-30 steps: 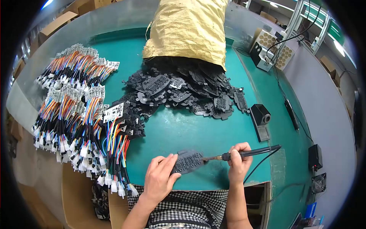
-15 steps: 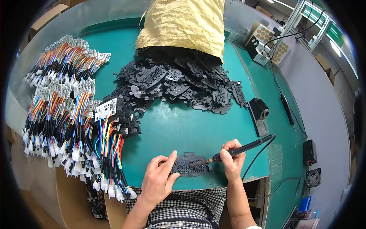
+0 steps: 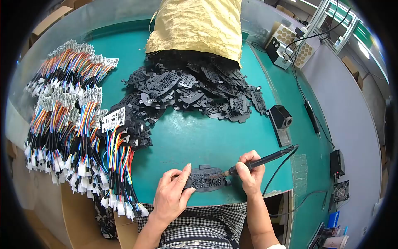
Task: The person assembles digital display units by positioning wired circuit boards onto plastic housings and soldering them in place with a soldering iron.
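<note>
A black plastic panel (image 3: 203, 185) with many small holes and studs lies flat near the front edge of the green table. My left hand (image 3: 171, 191) grips its left end between thumb and fingers. In my right hand (image 3: 251, 173) is a soldering iron (image 3: 269, 158), held like a pen, its tip angled left over the panel's middle. Whether the tip touches the plastic is hard to tell. The iron's cable loops down to the right of my hand.
A heap of similar black panels (image 3: 182, 89) spills from a yellow woven sack (image 3: 195, 27) at the back. Wired circuit boards (image 3: 76, 120) with white connectors are piled on the left. A soldering iron stand (image 3: 281, 118) sits at right, near a small fan (image 3: 341, 191).
Both hands stay almost where they were, with the iron still over the panel. The whole view has shifted very slightly.
</note>
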`<state>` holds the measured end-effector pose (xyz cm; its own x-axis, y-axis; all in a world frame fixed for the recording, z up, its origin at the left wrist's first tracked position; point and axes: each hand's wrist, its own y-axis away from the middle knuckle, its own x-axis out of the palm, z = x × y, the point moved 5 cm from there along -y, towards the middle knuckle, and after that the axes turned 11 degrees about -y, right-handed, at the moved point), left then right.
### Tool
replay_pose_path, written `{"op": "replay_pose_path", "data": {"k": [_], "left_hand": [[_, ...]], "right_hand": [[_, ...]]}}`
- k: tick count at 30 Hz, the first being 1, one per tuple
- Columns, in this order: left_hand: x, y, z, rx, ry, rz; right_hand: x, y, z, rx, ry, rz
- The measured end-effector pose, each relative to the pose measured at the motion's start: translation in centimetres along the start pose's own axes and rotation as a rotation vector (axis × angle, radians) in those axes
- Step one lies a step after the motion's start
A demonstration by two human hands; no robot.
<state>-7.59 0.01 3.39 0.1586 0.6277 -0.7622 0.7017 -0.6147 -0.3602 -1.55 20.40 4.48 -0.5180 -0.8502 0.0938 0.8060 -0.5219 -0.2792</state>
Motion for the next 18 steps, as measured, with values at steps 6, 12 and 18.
{"op": "replay_pose_path", "data": {"k": [6,12,18], "left_hand": [[-0.04,-0.01,-0.05,-0.001,-0.003,-0.002],[0.06,0.08,0.02,-0.009,-0.004,0.003],[0.04,0.08,0.01,-0.010,-0.003,0.010]], "right_hand": [[-0.01,0.07,-0.17,-0.001,-0.009,0.029],[-0.18,-0.01,-0.38,-0.028,-0.059,0.005],[0.12,-0.07,0.19,-0.020,-0.027,-0.021]]}}
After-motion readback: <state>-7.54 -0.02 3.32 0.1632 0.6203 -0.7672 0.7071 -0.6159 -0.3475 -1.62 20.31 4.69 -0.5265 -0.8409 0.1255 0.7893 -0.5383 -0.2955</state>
